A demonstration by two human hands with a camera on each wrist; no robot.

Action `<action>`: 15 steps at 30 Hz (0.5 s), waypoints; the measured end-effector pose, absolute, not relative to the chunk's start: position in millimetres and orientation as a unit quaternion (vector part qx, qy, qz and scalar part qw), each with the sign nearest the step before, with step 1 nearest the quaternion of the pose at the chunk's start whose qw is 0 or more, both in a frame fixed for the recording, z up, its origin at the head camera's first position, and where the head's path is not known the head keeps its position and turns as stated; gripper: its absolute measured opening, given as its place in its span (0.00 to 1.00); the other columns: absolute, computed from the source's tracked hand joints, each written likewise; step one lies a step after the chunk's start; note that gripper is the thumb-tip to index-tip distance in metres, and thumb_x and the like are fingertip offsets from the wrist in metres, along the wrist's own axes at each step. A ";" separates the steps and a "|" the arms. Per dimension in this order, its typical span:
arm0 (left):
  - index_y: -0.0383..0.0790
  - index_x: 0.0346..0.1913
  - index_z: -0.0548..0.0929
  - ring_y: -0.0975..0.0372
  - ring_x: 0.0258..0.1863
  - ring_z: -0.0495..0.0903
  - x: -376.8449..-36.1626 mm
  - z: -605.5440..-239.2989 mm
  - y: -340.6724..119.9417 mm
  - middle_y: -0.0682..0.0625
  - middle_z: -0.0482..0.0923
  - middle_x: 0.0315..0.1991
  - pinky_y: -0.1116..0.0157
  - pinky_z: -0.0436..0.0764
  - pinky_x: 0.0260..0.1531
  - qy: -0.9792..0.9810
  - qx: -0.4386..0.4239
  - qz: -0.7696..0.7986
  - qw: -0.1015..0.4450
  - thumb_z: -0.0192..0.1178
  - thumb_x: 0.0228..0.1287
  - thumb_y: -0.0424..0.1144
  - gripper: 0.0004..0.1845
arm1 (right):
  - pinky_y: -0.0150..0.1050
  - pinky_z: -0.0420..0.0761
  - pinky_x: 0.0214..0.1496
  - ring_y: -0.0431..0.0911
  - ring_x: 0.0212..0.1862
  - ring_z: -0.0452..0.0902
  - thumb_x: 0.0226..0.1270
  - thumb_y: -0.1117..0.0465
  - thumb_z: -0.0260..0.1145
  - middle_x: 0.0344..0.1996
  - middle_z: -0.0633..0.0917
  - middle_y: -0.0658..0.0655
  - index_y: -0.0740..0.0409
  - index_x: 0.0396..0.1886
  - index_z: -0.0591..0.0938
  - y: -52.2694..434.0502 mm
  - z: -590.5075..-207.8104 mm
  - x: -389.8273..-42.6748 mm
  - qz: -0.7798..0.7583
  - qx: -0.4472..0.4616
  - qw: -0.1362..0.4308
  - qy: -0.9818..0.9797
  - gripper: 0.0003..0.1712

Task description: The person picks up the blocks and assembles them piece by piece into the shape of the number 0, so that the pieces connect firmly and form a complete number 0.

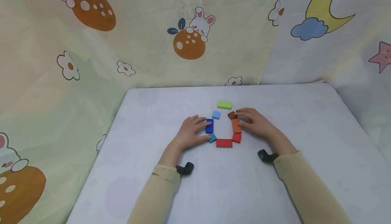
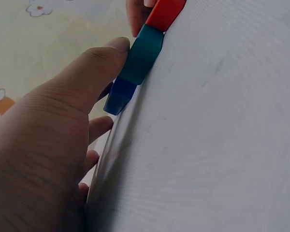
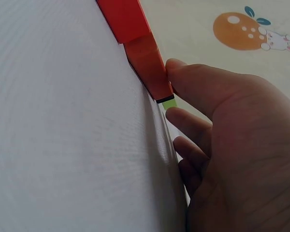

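In the head view my left hand (image 1: 191,133) lies at the left side of a ring of small coloured blocks. Its thumb touches the teal block (image 2: 143,55), and the index fingertip reaches over the dark blue block (image 1: 209,129). On the other side, my right hand (image 1: 257,123) has its thumb against the orange block (image 1: 236,126) and its index fingertip at the brown block (image 1: 231,115). Neither hand has fingers wrapped round a block. A long red block (image 1: 224,143) forms the near side, with a short red block (image 1: 236,137) at its right end.
A light blue block (image 1: 216,115) sits at the ring's far left, a little apart from the dark blue one. Farther back lies a light green block (image 1: 224,105). The white-covered table (image 1: 226,183) ends at a printed cloth backdrop (image 1: 146,40).
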State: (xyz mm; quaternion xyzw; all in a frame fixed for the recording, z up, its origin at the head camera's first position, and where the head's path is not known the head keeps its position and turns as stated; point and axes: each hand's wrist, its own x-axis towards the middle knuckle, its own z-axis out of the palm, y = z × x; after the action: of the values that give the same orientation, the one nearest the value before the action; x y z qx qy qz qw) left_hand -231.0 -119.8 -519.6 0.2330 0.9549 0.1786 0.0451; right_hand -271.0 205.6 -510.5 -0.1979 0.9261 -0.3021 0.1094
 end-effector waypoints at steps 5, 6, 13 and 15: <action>0.69 0.72 0.65 0.55 0.79 0.49 -232.6 -518.3 -119.3 0.58 0.62 0.75 0.49 0.46 0.78 0.954 0.232 0.182 0.051 0.56 0.61 0.70 0.36 | 0.64 0.68 0.69 0.57 0.75 0.54 0.68 0.48 0.65 0.72 0.67 0.55 0.41 0.69 0.73 205.8 -509.6 -271.6 -0.300 -0.200 0.106 0.927 0.30; 0.69 0.72 0.65 0.55 0.79 0.49 -233.1 -517.8 -119.2 0.58 0.62 0.75 0.49 0.46 0.78 0.954 0.230 0.186 0.053 0.56 0.61 0.70 0.36 | 0.64 0.68 0.69 0.57 0.75 0.55 0.68 0.48 0.65 0.72 0.67 0.55 0.41 0.69 0.73 205.9 -509.5 -271.7 -0.300 -0.200 0.105 0.927 0.30; 0.65 0.72 0.67 0.55 0.78 0.53 -244.9 -507.3 -117.6 0.57 0.65 0.74 0.48 0.53 0.76 0.940 0.192 0.270 0.084 0.53 0.68 0.65 0.31 | 0.65 0.65 0.70 0.58 0.75 0.55 0.68 0.49 0.65 0.71 0.67 0.56 0.42 0.68 0.74 206.8 -508.6 -270.8 -0.309 -0.198 0.101 0.925 0.29; 0.64 0.71 0.69 0.55 0.78 0.54 -251.9 -503.9 -116.9 0.56 0.66 0.73 0.48 0.54 0.76 0.934 0.171 0.301 0.093 0.53 0.69 0.63 0.29 | 0.66 0.65 0.70 0.58 0.74 0.55 0.68 0.50 0.65 0.71 0.68 0.56 0.42 0.68 0.74 206.8 -508.6 -270.1 -0.315 -0.199 0.101 0.923 0.29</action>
State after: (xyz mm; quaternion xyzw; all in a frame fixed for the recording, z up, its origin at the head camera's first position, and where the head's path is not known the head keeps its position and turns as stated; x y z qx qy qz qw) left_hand -251.9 -116.9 -503.9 0.1714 0.9335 0.3009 0.0928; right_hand -270.1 206.8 -508.6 -0.1990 0.9226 -0.3148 0.1006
